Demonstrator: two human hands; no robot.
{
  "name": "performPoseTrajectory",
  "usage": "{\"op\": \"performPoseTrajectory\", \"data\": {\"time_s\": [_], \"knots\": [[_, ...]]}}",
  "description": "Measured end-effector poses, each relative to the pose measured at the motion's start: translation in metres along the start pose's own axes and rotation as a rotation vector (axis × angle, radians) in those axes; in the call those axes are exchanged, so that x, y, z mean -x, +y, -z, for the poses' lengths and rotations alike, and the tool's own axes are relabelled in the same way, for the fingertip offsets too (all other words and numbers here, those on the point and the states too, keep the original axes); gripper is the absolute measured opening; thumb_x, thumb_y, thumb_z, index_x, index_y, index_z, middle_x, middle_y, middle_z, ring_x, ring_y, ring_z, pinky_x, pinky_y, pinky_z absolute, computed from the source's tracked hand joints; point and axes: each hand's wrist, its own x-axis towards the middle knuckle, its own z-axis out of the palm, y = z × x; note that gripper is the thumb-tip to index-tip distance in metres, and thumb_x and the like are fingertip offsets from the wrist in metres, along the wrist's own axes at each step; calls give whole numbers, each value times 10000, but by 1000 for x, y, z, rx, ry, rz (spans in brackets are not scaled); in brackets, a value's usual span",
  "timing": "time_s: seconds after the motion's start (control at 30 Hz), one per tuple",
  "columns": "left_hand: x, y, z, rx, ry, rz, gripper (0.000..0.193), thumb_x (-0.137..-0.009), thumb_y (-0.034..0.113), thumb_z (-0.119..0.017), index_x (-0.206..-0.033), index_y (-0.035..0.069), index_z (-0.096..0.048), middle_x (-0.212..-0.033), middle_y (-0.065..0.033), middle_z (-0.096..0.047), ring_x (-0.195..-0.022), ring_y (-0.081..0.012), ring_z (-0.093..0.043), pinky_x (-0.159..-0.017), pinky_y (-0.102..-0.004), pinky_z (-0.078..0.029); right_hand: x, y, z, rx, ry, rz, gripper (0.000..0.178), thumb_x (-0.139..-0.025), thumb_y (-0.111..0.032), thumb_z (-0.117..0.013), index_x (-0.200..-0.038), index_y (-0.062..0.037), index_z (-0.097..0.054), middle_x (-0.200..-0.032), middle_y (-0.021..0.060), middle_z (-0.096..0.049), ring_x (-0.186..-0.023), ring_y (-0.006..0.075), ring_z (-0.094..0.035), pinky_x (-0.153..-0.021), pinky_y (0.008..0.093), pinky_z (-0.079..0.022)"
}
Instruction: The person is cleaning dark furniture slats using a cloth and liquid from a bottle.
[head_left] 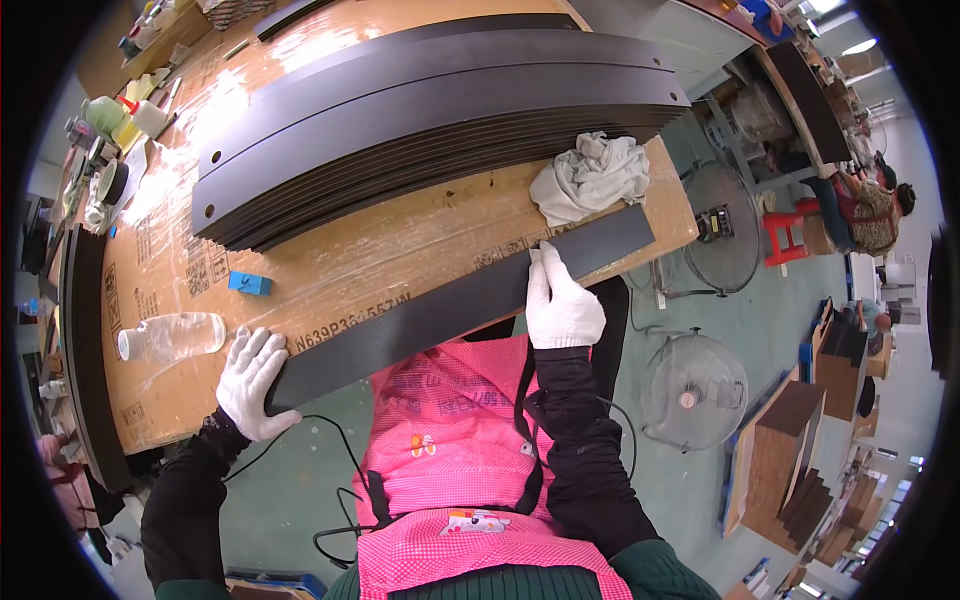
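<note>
A long, narrow dark grey board (400, 330) lies slantwise across the near edge of the table, its near side jutting out toward my pink apron. My left hand (254, 382), in a white glove, grips the board's left end, with the thumb by the near corner and the fingers beside the end. Toward the right end, my gloved right hand (562, 302) holds the board, fingers pressed together across its top face; its thumb is not plain to see. Behind it rises a stack of similar dark boards (400, 115) with small holes near their ends.
A crumpled white cloth (592, 178) rests by the stack on the cardboard-covered table (400, 235). Left of it are a blue block (250, 283) and a clear bottle (175, 337) on its side. Two fans (695, 392) stand at the right; a person sits beyond, near a red stool (785, 238).
</note>
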Motion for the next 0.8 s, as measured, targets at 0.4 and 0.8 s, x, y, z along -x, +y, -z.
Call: {"op": "performPoseTrajectory", "data": {"time_s": [0.4,0.8], "knots": [[-1,2,0,-7,-1,4,966,-664,581,-837,-1353,-50,-592,-1464,-248,-584,-1444,-487,-469,-1252,-648,-255,-7,8,0,-56,-7,-77,275,-978,-412,-693,-1228,-326,-770,-753,141,-741,-715,388,-737,-637,485,-582],[-2,3,1,-7,9,10,956,-645,552,-845,-1344,-50,-596,-1458,-251,-588,-1433,-487,-481,-1250,-647,-267,-6,10,2,-76,-65,-73,266,-979,-421,-694,-1224,-344,-764,-797,148,-754,-740,402,-740,-658,484,-593]]}}
